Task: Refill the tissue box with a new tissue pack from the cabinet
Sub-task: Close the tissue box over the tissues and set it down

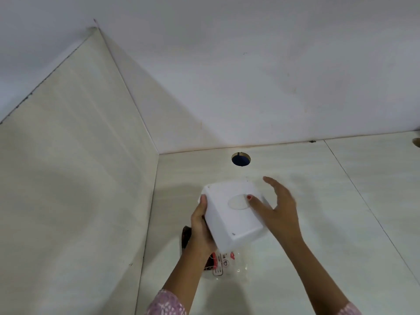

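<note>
We hold the white tissue box (pixel 231 214) tilted above the tabletop (pixel 329 201), left hand (pixel 201 226) gripping its left side, right hand (pixel 276 203) spread wide at its right, thumb nearest the oval slot.

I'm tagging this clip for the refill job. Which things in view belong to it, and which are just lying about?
Job: white tissue box, held by left hand; right hand at its oval opening; clear plastic wrapper beneath.
Lying about: round cable hole; dark object behind left wrist.

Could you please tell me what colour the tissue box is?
The tissue box is plain white, with an oval opening on its face; the head view shows it best.
</note>
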Motion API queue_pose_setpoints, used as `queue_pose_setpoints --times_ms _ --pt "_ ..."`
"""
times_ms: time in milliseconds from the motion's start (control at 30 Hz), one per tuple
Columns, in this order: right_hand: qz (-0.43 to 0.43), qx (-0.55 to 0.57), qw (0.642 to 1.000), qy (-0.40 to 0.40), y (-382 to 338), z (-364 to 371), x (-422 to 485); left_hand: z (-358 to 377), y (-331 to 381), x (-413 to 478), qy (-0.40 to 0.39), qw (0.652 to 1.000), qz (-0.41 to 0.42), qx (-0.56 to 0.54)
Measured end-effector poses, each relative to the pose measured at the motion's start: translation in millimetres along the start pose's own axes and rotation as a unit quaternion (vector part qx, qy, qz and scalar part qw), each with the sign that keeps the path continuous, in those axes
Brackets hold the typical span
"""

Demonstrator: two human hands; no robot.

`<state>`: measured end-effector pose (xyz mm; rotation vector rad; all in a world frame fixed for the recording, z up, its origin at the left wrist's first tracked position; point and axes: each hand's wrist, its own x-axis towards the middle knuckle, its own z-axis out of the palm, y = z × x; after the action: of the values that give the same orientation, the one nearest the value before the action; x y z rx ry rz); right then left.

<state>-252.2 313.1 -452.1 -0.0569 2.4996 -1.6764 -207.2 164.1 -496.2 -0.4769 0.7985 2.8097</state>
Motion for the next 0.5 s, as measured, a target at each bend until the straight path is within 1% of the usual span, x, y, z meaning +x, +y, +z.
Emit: queue_pose_setpoints --times_ms 33,67,100,133,167,200,233,267,300,367,400,500 --pt "0.083 0.026 0.994 -0.07 -1 4 4 -7 3 1 0.001 1.0 0.001 -0.013" --pt "0.168 0.082 0.97 -0.157 -1 10 7 -11 8 1 0.001 1.0 -0.007 -0.027" --pt "0.226 0.133 0.937 -0.231 -2 15 10 -18 14 4 0.017 0.999 -0.018 -0.026" --pt "0.242 0.157 0.919 -0.269 -2 21 13 -21 21 6 0.048 0.998 -0.027 -0.014" --pt "0.235 0.164 0.919 -0.271 0 28 18 -27 29 9 0.098 0.995 -0.029 0.019" --pt "0.225 0.169 0.926 -0.25 2 36 25 -35 37 14 0.159 0.984 -0.026 0.07" --pt "0.216 0.168 0.937 -0.218 5 45 34 -43 46 18 0.22 0.967 -0.014 0.132" --pt "0.21 0.162 0.945 -0.19 7 54 46 -49 55 20 0.257 0.949 -0.002 0.181" --pt "0.207 0.155 0.95 -0.173 9 64 58 -54 63 21 0.264 0.938 0.003 0.223" --pt "0.215 0.134 0.955 -0.157 9 86 85 -58 75 27 0.221 0.927 -0.005 0.303" --pt "0.213 0.125 0.956 -0.158 11 99 99 -60 80 32 0.203 0.916 -0.007 0.346" --pt "0.184 0.085 0.966 -0.158 19 138 138 -81 90 58 0.215 0.866 0.047 0.45"
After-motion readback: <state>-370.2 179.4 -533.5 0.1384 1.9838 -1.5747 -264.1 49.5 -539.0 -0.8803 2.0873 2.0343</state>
